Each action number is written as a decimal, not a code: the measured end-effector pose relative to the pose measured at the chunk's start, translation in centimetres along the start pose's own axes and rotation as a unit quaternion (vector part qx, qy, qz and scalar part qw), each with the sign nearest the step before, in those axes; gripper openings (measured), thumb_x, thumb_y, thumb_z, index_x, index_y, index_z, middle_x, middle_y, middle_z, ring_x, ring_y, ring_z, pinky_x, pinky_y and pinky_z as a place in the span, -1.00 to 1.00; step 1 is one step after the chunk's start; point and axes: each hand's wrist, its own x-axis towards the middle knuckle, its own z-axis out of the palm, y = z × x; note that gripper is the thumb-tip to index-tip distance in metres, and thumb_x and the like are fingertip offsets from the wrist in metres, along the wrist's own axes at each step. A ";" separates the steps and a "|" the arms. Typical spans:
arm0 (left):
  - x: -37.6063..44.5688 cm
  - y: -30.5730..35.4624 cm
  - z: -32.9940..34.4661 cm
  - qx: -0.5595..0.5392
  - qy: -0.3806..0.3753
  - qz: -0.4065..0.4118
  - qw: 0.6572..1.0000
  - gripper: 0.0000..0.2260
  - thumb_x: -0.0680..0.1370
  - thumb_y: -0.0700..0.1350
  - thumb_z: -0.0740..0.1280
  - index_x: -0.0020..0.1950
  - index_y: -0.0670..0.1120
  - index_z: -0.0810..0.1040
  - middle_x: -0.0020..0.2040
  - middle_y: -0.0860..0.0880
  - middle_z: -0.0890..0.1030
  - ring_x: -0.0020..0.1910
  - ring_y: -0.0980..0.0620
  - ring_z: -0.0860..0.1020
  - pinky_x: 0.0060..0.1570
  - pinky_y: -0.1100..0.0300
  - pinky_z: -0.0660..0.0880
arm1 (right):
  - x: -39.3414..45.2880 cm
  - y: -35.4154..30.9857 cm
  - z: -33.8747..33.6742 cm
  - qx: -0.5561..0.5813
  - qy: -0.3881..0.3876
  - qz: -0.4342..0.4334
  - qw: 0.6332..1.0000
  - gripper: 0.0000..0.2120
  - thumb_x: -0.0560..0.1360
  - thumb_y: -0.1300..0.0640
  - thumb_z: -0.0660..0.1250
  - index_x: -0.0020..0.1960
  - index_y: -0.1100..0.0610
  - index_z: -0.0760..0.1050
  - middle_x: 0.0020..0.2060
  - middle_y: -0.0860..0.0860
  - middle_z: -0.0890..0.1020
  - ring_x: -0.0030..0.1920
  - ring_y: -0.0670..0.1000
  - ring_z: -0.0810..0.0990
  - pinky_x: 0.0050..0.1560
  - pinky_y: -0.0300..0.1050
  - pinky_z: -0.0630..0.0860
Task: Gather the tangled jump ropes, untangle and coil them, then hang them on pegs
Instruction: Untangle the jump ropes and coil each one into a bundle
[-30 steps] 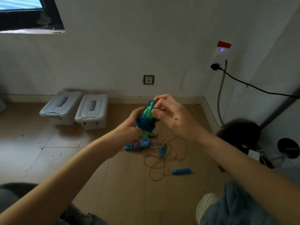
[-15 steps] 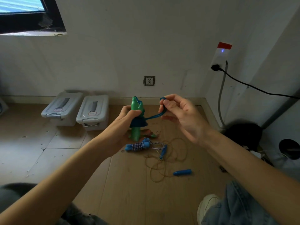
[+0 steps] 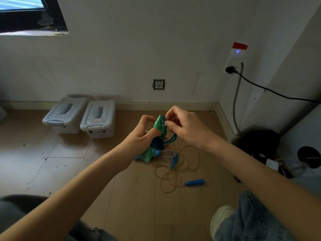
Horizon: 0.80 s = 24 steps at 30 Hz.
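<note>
Right hand (image 3: 184,126) returned to green handles (image 3: 159,125) (left hand (image 3: 141,136) grasping them), pinching blue rope (image 3: 171,139).

Green-handled rope (image 3: 157,136) — both hands

I am in a bare room corner of a home. Wood-look floor (image 3: 135,202) meets the baseboard (image 3: 165,106); above it sit a wall socket (image 3: 158,84) and window (image 3: 26,13), beside it two storage bins (image 3: 98,117).
</note>
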 end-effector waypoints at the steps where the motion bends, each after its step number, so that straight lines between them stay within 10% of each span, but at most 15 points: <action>1: 0.0 0.0 0.1 0.014 0.001 0.001 1.000 -0.82 0.58 -0.14 0.19 0.17 0.02 0.34 -0.24 0.07 0.59 -0.32 0.14 0.60 -0.31 0.27 0.54 | 0.0 0.1 0.0 -0.011 -0.013 -0.001 1.000 -0.97 0.56 0.19 0.23 -0.04 0.14 0.39 -0.26 -0.05 0.51 -0.25 -0.09 0.50 -0.26 -0.32 0.44; 5: -0.1 -0.6 0.2 -0.036 -0.010 -0.055 0.998 -0.83 0.55 -0.09 0.21 0.12 0.07 0.45 -0.06 -0.04 0.58 -0.11 -0.03 0.58 -0.26 0.18 0.52 | 0.1 0.2 -0.1 -0.064 -0.066 -0.016 0.996 -0.94 0.58 0.18 0.17 -0.01 0.16 0.39 -0.28 -0.04 0.47 -0.33 -0.14 0.41 -0.37 -0.40 0.36; 17: 0.3 -1.0 0.3 -0.027 0.019 -0.048 0.998 -0.87 0.53 -0.04 0.28 -0.06 -0.06 0.56 -0.27 0.00 0.63 -0.35 0.14 0.59 -0.38 0.28 0.52 | -0.6 0.3 1.4 -0.086 -0.059 -0.021 0.994 -0.88 0.49 0.19 0.34 -0.07 0.12 0.39 -0.29 -0.02 0.53 -0.27 -0.02 0.55 -0.27 -0.16 0.51; 24: 0.5 -1.5 0.3 0.081 0.079 0.015 0.993 -0.91 0.54 -0.13 0.26 -0.16 -0.07 0.49 -0.23 -0.11 0.62 -0.27 -0.04 0.60 -0.28 0.08 0.55 | -0.5 0.3 0.4 0.114 -0.008 0.057 0.992 -0.81 0.48 0.16 0.35 0.09 0.12 0.51 -0.17 0.01 0.67 -0.13 -0.06 0.65 -0.06 -0.16 0.60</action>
